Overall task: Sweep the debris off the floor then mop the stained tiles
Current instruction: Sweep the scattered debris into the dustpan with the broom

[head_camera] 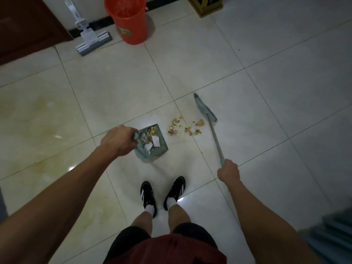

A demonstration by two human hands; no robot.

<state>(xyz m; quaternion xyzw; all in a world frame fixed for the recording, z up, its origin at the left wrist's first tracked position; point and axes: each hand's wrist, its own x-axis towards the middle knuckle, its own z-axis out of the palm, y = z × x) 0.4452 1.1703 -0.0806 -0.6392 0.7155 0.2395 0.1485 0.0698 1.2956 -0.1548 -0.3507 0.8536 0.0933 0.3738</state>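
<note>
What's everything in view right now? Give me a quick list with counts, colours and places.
dustpan: one, teal, on the floor at centre, holding scraps and white paper
debris pile: one, tan and brown bits, on the tile between dustpan and broom head
broom: one, teal head with grey handle, right of the pile
bucket: one, orange, by the far wall
mop: one, white and grey, left of the bucket
stains: yellowish patches, on the tiles at left
shoes: two, black with white stripes, bottom centre
left hand: on the dustpan handle
right hand: on the broom handle
</note>
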